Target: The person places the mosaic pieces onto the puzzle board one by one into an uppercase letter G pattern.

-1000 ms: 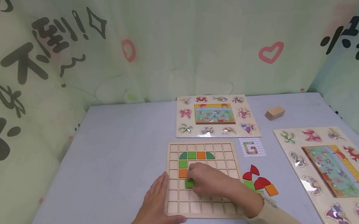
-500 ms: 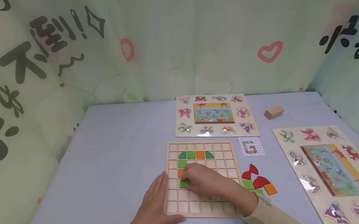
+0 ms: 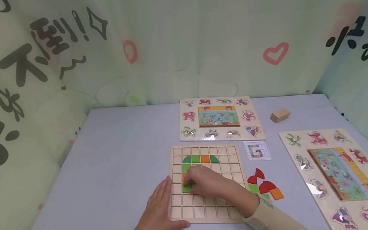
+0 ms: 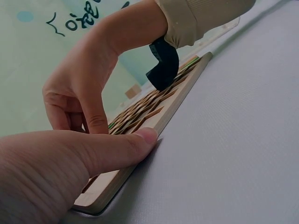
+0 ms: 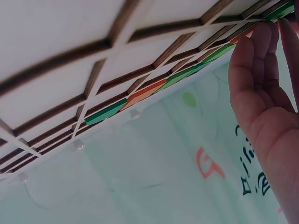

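Note:
A wooden grid board (image 3: 199, 212) lies on the table. My right hand (image 3: 206, 180) reaches across it, with curled fingers and thumb at a green square tile (image 3: 187, 189) in the left part of the grid. That tile sits below an orange square (image 3: 184, 177), partly covered by the fingers. Above run a green square (image 3: 186, 167) and a top row with an orange square (image 3: 205, 159) between green pieces. My left hand (image 3: 154, 212) rests at the board's near left corner, fingers straight along its side. In the left wrist view the thumb (image 4: 117, 151) lies over the front edge.
Loose red (image 3: 267, 186), green and orange (image 3: 277, 193) pieces lie right of the board. Behind them is a pattern card (image 3: 257, 150). Two picture puzzle boards stand at the back (image 3: 220, 135) and right (image 3: 302, 170), with a wooden block (image 3: 280, 115) nearby.
My right hand has moved slightly left with the green tile, which went from tilted beside the column to lying in line under the orange square. The left hand has stayed put.

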A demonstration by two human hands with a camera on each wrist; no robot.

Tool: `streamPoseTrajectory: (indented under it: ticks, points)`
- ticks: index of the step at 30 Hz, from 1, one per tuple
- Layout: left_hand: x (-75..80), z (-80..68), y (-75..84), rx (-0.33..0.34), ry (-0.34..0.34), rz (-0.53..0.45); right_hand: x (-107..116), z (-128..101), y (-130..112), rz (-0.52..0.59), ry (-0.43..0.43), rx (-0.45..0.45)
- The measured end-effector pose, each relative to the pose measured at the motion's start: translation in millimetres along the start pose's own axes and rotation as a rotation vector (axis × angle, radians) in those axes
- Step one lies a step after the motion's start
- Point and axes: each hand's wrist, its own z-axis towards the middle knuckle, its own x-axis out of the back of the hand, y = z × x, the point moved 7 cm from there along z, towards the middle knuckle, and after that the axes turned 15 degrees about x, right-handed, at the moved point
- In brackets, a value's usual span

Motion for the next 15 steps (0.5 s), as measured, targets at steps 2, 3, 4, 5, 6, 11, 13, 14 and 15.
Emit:
streamPoseTrajectory:
  ticks: [2,3,4,5,6,11,13,14,15]
  points:
    - [-1.6,0.7,-0.8,0.008,-0.010,0.003,-0.2,-1.2,0.2,0.013,-0.007,-0.006]
    - [-2.2,1.0,-1.0,0.012,-0.014,0.005,0.2,-2.4,0.4,0.023,-0.007,-0.009]
    - [-2.9,1.4,-1.4,0.018,-0.019,0.006,0.9,-4.1,0.6,0.030,-0.003,-0.010]
    - [-3.4,1.7,-1.5,0.022,-0.022,0.009,2.5,-6.7,0.5,0.039,0.002,-0.010]
    - [-3.8,2.1,-1.8,0.026,-0.024,0.012,4.5,-10.1,0.7,0.049,0.011,-0.012]
    - [-4.6,3.7,-1.8,0.038,-0.021,0.023,19.7,-36.9,7.8,0.059,0.080,-0.056]
    - [-4.7,3.7,-1.9,0.036,-0.014,0.023,25.7,-49.3,13.8,0.046,0.107,-0.092]
    - [-4.6,3.5,-2.2,0.039,-0.013,0.023,28.7,-55.0,16.8,0.040,0.119,-0.107]
    - [-4.5,3.3,-2.5,0.041,-0.013,0.022,31.7,-60.2,19.7,0.030,0.132,-0.119]
